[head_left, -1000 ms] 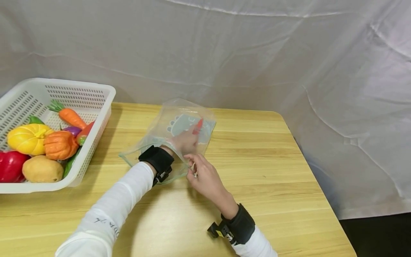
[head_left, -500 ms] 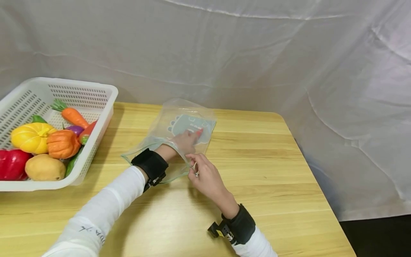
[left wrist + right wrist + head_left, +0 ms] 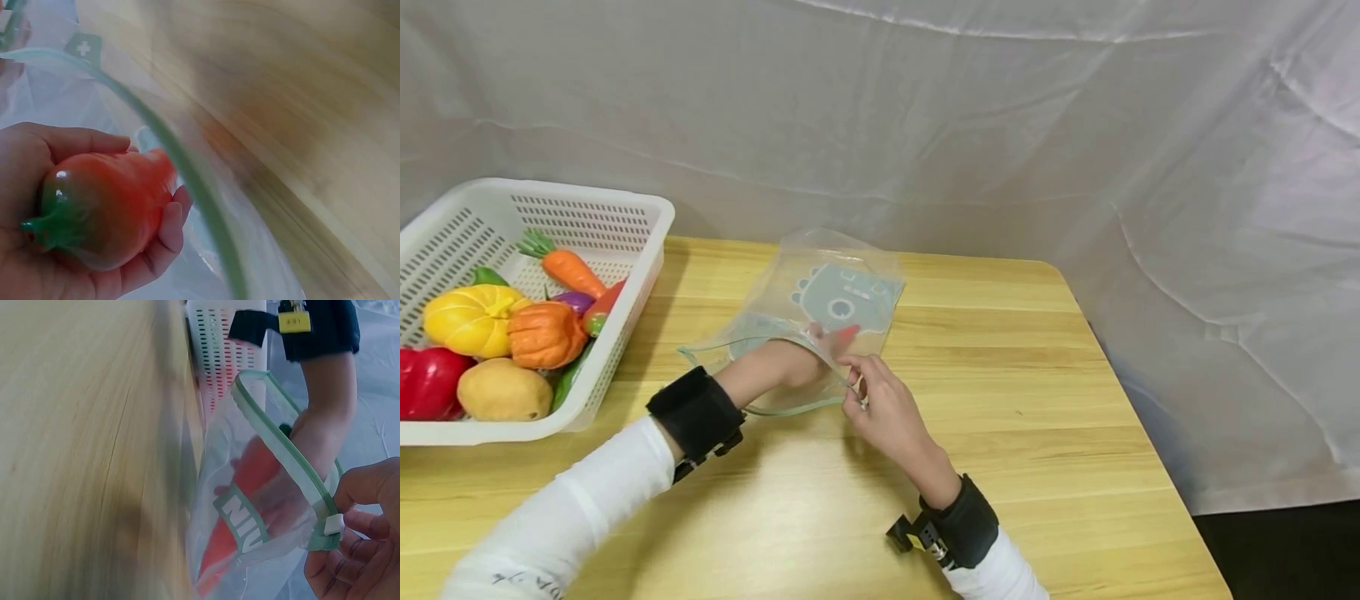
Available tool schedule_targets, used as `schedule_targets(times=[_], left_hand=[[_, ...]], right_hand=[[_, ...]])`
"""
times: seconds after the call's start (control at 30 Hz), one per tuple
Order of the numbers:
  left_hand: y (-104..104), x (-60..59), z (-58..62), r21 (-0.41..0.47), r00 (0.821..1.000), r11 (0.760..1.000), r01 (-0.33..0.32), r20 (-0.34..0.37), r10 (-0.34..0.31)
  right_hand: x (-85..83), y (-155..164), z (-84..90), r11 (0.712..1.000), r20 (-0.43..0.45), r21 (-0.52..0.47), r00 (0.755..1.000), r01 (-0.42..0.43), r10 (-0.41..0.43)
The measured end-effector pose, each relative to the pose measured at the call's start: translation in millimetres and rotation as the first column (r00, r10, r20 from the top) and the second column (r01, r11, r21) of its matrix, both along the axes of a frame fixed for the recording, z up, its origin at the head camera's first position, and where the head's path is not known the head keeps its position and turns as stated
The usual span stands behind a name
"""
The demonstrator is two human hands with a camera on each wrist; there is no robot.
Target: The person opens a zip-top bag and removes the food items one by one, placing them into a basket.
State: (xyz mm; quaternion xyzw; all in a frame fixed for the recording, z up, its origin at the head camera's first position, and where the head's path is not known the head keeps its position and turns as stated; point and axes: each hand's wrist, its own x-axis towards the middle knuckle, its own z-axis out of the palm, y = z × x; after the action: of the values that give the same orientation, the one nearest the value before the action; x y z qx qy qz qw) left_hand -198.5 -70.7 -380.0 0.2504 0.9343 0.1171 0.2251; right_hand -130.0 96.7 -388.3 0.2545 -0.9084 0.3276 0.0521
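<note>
A clear zip bag [image 3: 842, 283] with a blue-green cartoon print lies on the wooden table [image 3: 1015, 375], its green-rimmed mouth towards me. My left hand [image 3: 816, 354] is inside the bag through the mouth. It grips a red chili pepper [image 3: 106, 212] with a green stem, whose red tip [image 3: 847, 332] shows through the plastic. My right hand [image 3: 880, 408] pinches the bag's rim by the white zip slider [image 3: 334, 524] and holds the mouth open. In the right wrist view the pepper [image 3: 250, 481] shows through the bag [image 3: 250, 550], with my left forearm [image 3: 325, 425] behind it.
A white perforated basket [image 3: 625, 217] stands at the table's left, holding a carrot [image 3: 568, 271], a yellow pumpkin [image 3: 467, 317], an orange pumpkin [image 3: 542, 333], a potato [image 3: 501, 390] and a red pepper [image 3: 426, 379]. A white cloth hangs behind. The table's right edge [image 3: 1150, 467] is close.
My left arm has drawn back towards me out of the bag, so the wrist strap is now outside the mouth. The pepper has come nearer the mouth. My right hand has stayed on the rim.
</note>
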Motion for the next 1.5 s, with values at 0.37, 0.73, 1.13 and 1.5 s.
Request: schedule_targets(times=[0.37, 0.73, 1.13, 1.5], left_hand=[[-29.1, 28.1, 11.9, 0.123, 0.986, 0.992, 0.04, -0.168, -0.019], [-54.4, 54.6, 34.2, 0.017, 0.97, 0.998, 0.067, -0.236, -0.061], [-84.0, 81.7, 50.7, 0.047, 0.966, 0.998, 0.052, -0.257, -0.038], [-119.8, 103.3, 60.3, 0.08, 0.961, 0.996, -0.037, -0.271, 0.057]], right_hand=[[-1.5, -0.6, 0.3, 1.0, 0.016, -0.012, 1.0, -0.005, 0.005], [-1.8, 1.4, 0.7, 1.0, 0.029, 0.005, 0.999, 0.014, -0.014], [-2.4, 1.9, 1.9, 1.0, 0.02, 0.014, 1.0, 0.019, -0.019], [-3.5, 2.4, 1.2, 1.0, 0.002, 0.015, 1.0, 0.013, -0.013]])
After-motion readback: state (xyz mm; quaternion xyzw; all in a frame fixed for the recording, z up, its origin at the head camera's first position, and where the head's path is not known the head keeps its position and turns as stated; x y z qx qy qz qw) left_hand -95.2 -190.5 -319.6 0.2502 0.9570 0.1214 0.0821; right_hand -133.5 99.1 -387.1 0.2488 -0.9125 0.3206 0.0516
